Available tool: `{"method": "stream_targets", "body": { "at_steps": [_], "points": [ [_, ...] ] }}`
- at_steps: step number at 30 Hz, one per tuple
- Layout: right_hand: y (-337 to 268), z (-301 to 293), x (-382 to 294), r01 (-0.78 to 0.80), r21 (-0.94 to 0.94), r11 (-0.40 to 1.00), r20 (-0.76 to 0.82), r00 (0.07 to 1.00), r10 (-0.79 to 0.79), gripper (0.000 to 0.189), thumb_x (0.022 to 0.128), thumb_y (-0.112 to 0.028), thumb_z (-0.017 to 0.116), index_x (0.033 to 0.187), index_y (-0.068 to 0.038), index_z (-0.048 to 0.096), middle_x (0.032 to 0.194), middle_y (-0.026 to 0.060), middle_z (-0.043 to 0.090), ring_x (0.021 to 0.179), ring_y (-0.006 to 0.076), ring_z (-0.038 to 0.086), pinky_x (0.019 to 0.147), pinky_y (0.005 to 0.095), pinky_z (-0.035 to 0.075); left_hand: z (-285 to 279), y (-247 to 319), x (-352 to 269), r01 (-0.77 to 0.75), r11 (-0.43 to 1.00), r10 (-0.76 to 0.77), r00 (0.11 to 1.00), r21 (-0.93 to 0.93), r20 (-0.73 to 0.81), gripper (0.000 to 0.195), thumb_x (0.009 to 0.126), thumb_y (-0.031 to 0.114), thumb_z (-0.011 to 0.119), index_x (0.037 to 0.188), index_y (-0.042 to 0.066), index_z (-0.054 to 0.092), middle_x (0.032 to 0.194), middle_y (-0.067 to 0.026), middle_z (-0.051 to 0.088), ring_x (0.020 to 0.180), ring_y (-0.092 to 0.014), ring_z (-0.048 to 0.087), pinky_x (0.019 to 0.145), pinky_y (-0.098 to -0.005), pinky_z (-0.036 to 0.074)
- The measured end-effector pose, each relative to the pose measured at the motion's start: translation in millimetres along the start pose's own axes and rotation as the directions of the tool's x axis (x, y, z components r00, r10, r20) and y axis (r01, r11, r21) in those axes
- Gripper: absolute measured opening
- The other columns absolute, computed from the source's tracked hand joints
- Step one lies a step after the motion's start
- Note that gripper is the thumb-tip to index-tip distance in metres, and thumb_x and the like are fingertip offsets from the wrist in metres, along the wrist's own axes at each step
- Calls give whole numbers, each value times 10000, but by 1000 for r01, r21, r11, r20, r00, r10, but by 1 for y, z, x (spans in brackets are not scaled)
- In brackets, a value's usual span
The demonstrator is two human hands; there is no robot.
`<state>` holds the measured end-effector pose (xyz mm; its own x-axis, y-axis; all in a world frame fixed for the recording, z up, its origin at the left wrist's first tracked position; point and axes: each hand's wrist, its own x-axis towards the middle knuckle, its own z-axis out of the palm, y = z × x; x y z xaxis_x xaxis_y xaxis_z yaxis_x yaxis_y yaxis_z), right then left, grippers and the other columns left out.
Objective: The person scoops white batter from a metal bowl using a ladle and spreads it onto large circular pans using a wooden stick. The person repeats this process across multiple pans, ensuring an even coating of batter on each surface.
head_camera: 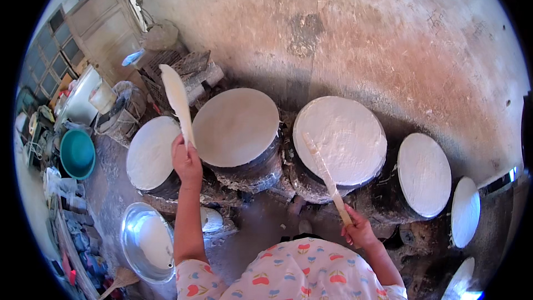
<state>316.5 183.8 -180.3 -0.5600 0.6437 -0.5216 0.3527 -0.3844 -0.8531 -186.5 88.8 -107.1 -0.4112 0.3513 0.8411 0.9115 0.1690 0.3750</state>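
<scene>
My left hand (pixel 187 162) is raised at the left, gripping the lower end of a long, pale, flat piece (pixel 175 93) with a ragged edge; its material is unclear. Behind that piece are a round griddle covered in white batter (pixel 152 154) and a duller, tan-white one (pixel 237 127). My right hand (pixel 359 227) holds a flat wooden stick (pixel 327 173), its upper part smeared with white. The stick's tip overlaps a third white-coated griddle (pixel 340 139) in view; contact cannot be told. Two more coated griddles, one nearer (pixel 424 175) and one farther right (pixel 465 212), curve round towards me.
A metal basin (pixel 148 241) with white contents stands on the floor at left, near a straw brush (pixel 125 278). Beyond are a green tub (pixel 78 154), a lined bucket (pixel 125 108) and stacked bricks (pixel 191 64). A stained wall (pixel 374 41) rises behind the griddles.
</scene>
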Motion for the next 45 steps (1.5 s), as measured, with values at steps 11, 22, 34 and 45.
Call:
{"method": "stream_targets", "body": {
  "at_steps": [11,22,34,45],
  "points": [
    [64,57,-110,16,129,992,-317,948,26,751,875,97,424,1511,-275,282,737,46,592,478,88,499,411,243,423,-88,18,-20,537,787,-350,794,-303,497,263,853,-31,542,1106,-64,605,952,-66,633,857,-119,565,775,-245,443],
    [134,60,-231,91,162,983,-473,881,-4,750,871,80,446,1509,-284,297,746,19,575,503,56,495,435,218,435,-89,178,-109,574,676,102,548,-462,830,203,771,-63,537,959,-85,613,1033,-120,652,920,-178,599,825,-306,467],
    [329,38,-491,292,451,843,-805,541,243,793,841,127,463,1500,-292,322,752,31,568,516,80,495,461,239,442,-147,528,-266,241,461,843,181,-854,506,117,746,23,612,766,-86,571,1093,-273,640,978,-390,634,852,-403,499],
    [498,150,-706,713,308,629,-709,-269,652,792,810,126,435,1503,-236,311,668,49,593,424,89,487,373,244,426,-303,812,-473,771,64,980,-170,-634,-107,244,796,9,622,644,-15,433,984,-256,639,926,-271,639,771,-330,481]
  ]
}}
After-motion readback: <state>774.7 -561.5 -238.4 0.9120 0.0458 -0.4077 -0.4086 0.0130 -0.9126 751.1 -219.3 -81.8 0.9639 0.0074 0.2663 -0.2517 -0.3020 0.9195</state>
